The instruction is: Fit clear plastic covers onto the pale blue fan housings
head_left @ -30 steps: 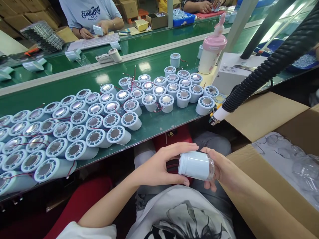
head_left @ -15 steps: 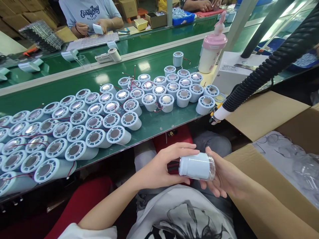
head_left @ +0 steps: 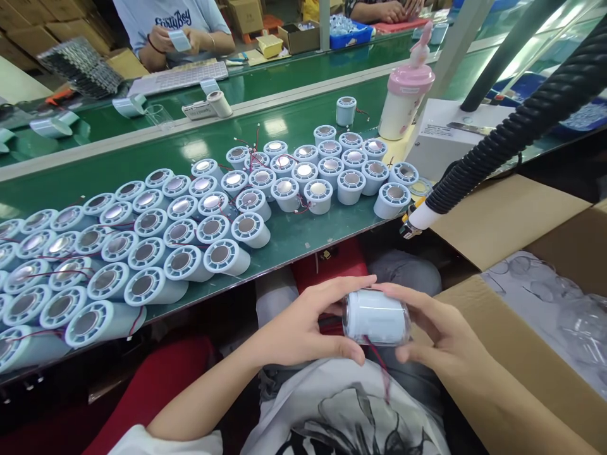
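Note:
Over my lap I hold a light blue cylinder (head_left: 377,318) on its side, with a clear plastic sleeve around it. A dark red wire (head_left: 380,363) hangs from its underside. My left hand (head_left: 327,322) grips the left end, thumb below and fingers above. At the other end my right hand (head_left: 434,328) has curled fingers on top and the thumb low at the right edge. On the green bench to the left stand rows of similar light blue cylinders (head_left: 142,285) with round metal discs on top and thin red wires.
A cardboard box (head_left: 502,328) holding clear plastic pieces (head_left: 581,322) stands at my right. A black ribbed hose (head_left: 502,133) slants down beside it. A pink-lidded cup (head_left: 408,88) stands on the green bench (head_left: 289,237). Across it, a person (head_left: 175,38) handles a light blue piece.
My right hand has turned from palm up beneath the cylinder to gripping its right end from above. The cylinder has rolled, and its red wire now hangs down.

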`<state>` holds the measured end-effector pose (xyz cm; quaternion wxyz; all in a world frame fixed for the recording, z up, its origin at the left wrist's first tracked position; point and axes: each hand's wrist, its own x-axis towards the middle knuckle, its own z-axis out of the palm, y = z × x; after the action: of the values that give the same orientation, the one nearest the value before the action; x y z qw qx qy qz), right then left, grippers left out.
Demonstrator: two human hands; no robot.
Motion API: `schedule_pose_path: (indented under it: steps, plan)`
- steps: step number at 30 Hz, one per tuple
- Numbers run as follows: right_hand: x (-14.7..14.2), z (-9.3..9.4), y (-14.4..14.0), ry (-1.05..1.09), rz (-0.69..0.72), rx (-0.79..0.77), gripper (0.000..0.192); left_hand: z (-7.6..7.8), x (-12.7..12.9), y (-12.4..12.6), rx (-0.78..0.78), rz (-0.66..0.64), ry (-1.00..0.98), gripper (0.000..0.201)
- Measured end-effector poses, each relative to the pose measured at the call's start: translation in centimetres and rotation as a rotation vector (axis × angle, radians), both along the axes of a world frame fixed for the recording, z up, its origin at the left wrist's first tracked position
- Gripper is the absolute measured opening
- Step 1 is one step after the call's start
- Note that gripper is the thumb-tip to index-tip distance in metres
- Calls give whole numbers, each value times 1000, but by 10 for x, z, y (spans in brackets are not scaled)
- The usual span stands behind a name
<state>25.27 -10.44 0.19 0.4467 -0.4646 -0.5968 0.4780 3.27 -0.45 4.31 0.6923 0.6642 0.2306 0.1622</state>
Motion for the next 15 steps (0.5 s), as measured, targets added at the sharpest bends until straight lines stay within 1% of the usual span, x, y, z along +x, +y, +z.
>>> schedule_pose_path:
  steps: [1, 2, 4, 7, 9, 11, 13, 14, 15]
  plan:
    - [-1, 0, 0, 113, 9, -106, 56, 0, 0, 0, 18, -7, -17, 75]
    - [-1, 0, 0, 199, 14, -172, 53, 0, -1, 1, 14, -10, -25, 74]
    - [-1, -1, 1, 247, 1, -205, 50, -1, -2, 0, -58, -15, -14, 73]
    - [-2, -2, 3, 161, -35, -201, 48, -9, -2, -3, -182, -25, 15, 77]
    - [-5, -4, 4, 137, -41, -268, 46, -17, 0, -3, -257, -39, 23, 81]
    - [-10, -5, 6, 175, -32, -333, 46, -23, 3, -1, -338, -22, 36, 77]
    - [-9, -7, 12, 181, 21, -331, 48, -20, 7, 9, -383, -12, 99, 68]
    - [-3, -10, 17, 122, 16, -301, 48, -14, 8, 18, -357, 2, 143, 64]
    - [9, -13, 21, 12, -39, -273, 48, -7, 9, 31, -293, 3, 206, 61]
